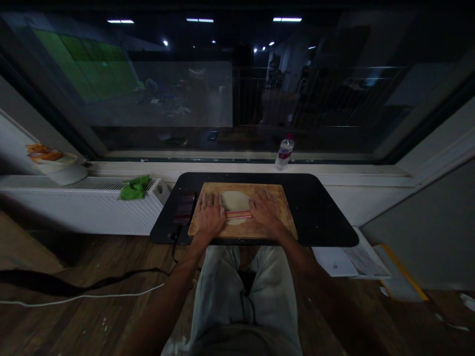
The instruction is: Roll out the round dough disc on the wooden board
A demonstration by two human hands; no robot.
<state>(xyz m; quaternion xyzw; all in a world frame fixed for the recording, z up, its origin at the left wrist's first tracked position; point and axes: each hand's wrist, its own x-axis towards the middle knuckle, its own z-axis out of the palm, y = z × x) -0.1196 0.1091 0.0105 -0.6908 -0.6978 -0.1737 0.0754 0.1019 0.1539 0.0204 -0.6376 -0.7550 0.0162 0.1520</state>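
Observation:
A pale, flattened round of dough [236, 200] lies on the wooden cutting board [287, 217]. Across its near part runs a slim, rod-like rolling pin [238, 214] with red and pale stripes. My left hand [212, 213] rests palm down over the pin's left end, its fingers stretched forward and dusted with flour. Over the right end lies my right hand [264, 207], also flat, with fingers extended. Both palms hide the ends of the pin. The dough's left and right edges are partly covered by the hands.
Under the board is a black tabletop [322, 212], with a phone [184, 207] and its cable at left. A water bottle [285, 152] stands on the windowsill [334, 173]. A green cloth [135, 188] and a white pot [65, 169] sit on the radiator [122, 215].

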